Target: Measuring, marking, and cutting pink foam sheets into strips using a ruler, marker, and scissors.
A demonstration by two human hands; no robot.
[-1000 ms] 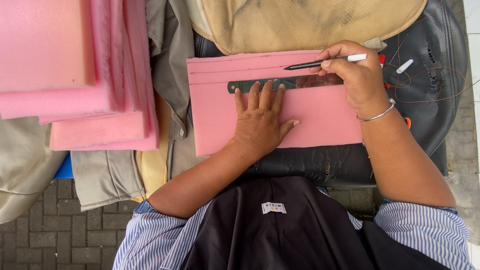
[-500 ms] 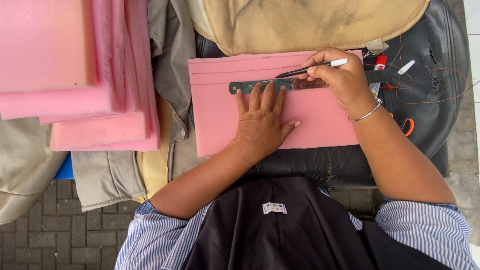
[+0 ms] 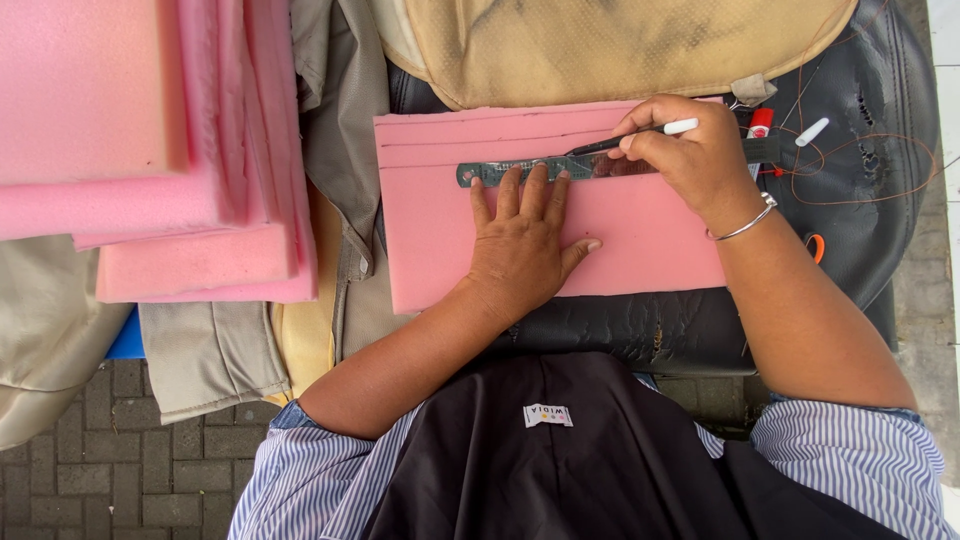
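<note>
A pink foam sheet [image 3: 640, 235] lies flat on a black seat cushion [image 3: 860, 200]. Across its upper part lies a dark metal ruler [image 3: 490, 173]. My left hand [image 3: 520, 240] rests flat on the foam, its fingertips pressing the ruler's lower edge. My right hand [image 3: 690, 155] grips a black pen with a white end [image 3: 640, 135], whose tip touches the foam just above the ruler, near its middle. Drawn lines run along the foam above the ruler.
A stack of pink foam slabs [image 3: 150, 150] sits at the left, over beige fabric covers [image 3: 210, 350]. A tan seat cover [image 3: 600, 45] lies beyond the sheet. A red-capped marker [image 3: 760, 122], a white cap [image 3: 811, 131] and orange thread [image 3: 850, 170] lie at the right. Brick paving [image 3: 110, 470] shows below.
My right hand has slid the pen leftward along the ruler's top edge. The left hand has stayed pressed on the ruler and foam.
</note>
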